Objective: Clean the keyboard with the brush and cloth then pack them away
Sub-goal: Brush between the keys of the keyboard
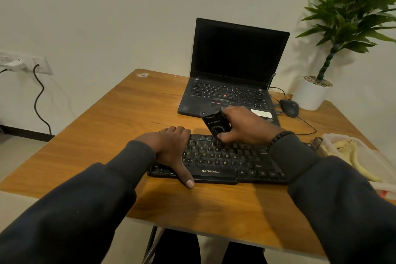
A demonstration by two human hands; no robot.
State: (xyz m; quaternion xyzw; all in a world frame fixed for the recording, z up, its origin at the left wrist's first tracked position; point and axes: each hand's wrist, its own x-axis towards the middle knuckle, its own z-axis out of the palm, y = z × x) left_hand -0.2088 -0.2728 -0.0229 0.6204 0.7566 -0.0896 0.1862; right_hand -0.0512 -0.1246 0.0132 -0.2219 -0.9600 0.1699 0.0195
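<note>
Black keyboard (216, 162) lies flat at the table's near edge; a black brush tool (216, 123) stands tilted on its upper keys

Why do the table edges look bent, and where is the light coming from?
Head view: the wide-angle lens bows the table edges and stretches the sleeves; warm, dim light casts the plant shadow onto the wall; the brush in the right hand shadows the keyboard; the laptop screen shows no glare.

— What's the table (120, 113) made of?
— Wood grain, smooth with a soft sheen.
— And the keyboard (216, 161)?
— Matt black plastic. The brush (215, 123) body is black plastic too, slightly glossier. The sleeves (90, 195) are dark knit cloth.
</note>
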